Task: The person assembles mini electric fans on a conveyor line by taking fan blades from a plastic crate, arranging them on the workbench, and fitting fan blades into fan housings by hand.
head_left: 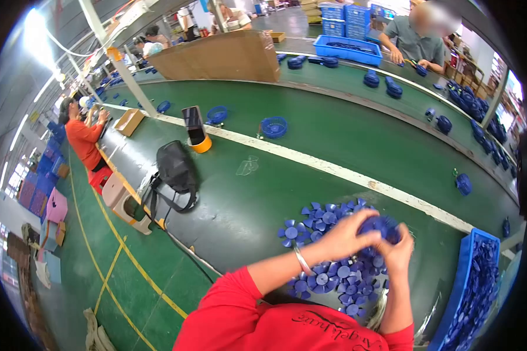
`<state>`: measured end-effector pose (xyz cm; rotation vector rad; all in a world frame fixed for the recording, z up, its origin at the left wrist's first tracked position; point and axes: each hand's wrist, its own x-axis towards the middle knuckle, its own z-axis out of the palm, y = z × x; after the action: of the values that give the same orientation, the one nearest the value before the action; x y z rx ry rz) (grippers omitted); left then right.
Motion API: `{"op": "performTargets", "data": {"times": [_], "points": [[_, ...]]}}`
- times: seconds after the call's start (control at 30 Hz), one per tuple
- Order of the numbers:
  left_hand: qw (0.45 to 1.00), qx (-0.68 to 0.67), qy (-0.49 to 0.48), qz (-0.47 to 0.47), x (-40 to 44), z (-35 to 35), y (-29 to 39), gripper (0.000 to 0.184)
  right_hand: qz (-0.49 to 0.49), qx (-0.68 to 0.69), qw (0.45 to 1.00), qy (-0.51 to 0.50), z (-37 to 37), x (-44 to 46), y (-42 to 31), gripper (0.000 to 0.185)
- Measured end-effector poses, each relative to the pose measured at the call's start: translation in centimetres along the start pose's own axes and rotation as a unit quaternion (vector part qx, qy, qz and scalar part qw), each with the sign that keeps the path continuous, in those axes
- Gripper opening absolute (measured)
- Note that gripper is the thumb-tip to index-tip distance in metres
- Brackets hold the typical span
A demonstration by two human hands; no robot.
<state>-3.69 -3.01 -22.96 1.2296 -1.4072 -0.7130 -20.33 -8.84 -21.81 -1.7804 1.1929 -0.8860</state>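
Both hands are up over a spread of blue fan blades [344, 271] on the dark table. Between them is a round blue fan housing [380, 227], somewhat blurred. My left hand [355, 232], on the side of the wrist with a silver bracelet [303, 260], grips its near left side with the thumb across it. On the opposite edge, my right hand [397, 244] has its fingers curled round the rim. The palms partly hide the housing, and its inside cannot be made out.
A long blue bin [469, 281] full of blue blades stands at the right. Beyond a white strip, a green conveyor [345, 155] carries blue fan parts. A black bag [177, 168] and a phone on an orange tape roll [201, 144] lie leftward. Other people work nearby.
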Motion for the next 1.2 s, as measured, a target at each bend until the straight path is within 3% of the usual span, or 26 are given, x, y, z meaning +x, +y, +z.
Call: {"op": "performTargets", "data": {"times": [0.03,0.07,0.13,0.17,0.2,0.23,0.27,0.33,0.37,0.4,0.57,0.67,0.7,0.8,0.83,0.87,0.97,1.03,1.2], "points": [[0.998,-0.023,-0.011,-0.062,1.6,-1.4,-0.3,0.044,0.021,0.126,0.992,-0.001,-1.0,1.7,0.2,0.032],[0.991,-0.046,-0.026,-0.123,3.3,-3.5,-0.5,0.045,0.059,0.156,0.985,0.034,-2.2,3.3,1.7,0.033],[0.978,0.072,0.043,-0.193,6.8,-7.9,-2.4,0.036,0.098,0.249,0.956,0.120,-4.6,5.0,2.6,0.042],[0.971,0.118,0.101,-0.182,7.9,-10.5,-5.0,0.023,0.107,0.216,0.961,0.134,-5.8,5.0,3.7,0.037],[0.899,0.436,0.047,-0.023,9.3,-14.7,-11.0,0.023,0.120,0.177,0.965,0.151,-7.4,4.4,5.0,0.032],[0.935,0.250,0.131,-0.215,9.9,-17.5,-13.3,0.025,0.130,0.150,0.973,0.117,-8.8,3.4,6.0,0.026],[0.898,0.350,0.191,-0.185,10.0,-20.4,-16.1,0.033,0.141,0.125,0.979,0.081,-9.7,2.0,6.9,0.020],[0.867,0.336,0.211,-0.301,10.5,-25.2,-18.1,0.045,0.146,0.011,0.987,0.062,-10.7,-1.4,8.0,0.008],[0.859,0.283,0.313,-0.291,10.5,-25.0,-18.3,0.047,0.116,-0.053,0.990,0.059,-10.6,-3.2,8.2,0.007],[0.838,0.293,0.340,-0.311,11.0,-24.9,-17.6,0.048,0.079,-0.102,0.989,0.066,-10.1,-4.7,7.5,0.005],[0.804,0.293,0.333,-0.397,13.9,-24.2,-18.2,0.034,-0.065,-0.251,0.965,-0.044,-9.2,-7.0,4.9,0.024],[0.843,0.223,0.320,-0.370,14.4,-24.1,-19.4,0.029,-0.012,-0.296,0.951,-0.091,-9.7,-7.6,3.3,0.034],[0.858,0.171,0.305,-0.376,14.7,-23.9,-19.7,0.018,-0.017,-0.307,0.947,-0.096,-9.7,-7.8,3.7,0.033],[0.898,0.161,0.294,-0.284,14.2,-20.7,-16.7,0.025,-0.025,-0.334,0.937,-0.102,-9.9,-8.4,5.2,0.034],[0.911,0.126,0.277,-0.279,14.1,-20.3,-16.5,0.038,-0.025,-0.340,0.935,-0.098,-9.9,-8.4,5.3,0.035],[0.916,0.104,0.280,-0.268,13.5,-18.2,-13.9,0.038,-0.030,-0.342,0.934,-0.096,-9.9,-8.5,5.1,0.035],[0.955,0.019,0.223,-0.194,10.0,-13.1,-7.8,0.027,-0.040,-0.340,0.938,-0.048,-9.7,-8.1,4.9,0.033],[0.955,-0.059,0.198,-0.212,7.6,-9.9,-5.0,0.026,-0.033,-0.326,0.945,-0.003,-9.4,-7.5,3.4,0.035],[0.954,-0.224,0.132,-0.152,1.8,-1.8,-1.4,0.036,-0.240,-0.219,0.942,0.083,-5.5,-4.6,-2.4,0.040]]}}
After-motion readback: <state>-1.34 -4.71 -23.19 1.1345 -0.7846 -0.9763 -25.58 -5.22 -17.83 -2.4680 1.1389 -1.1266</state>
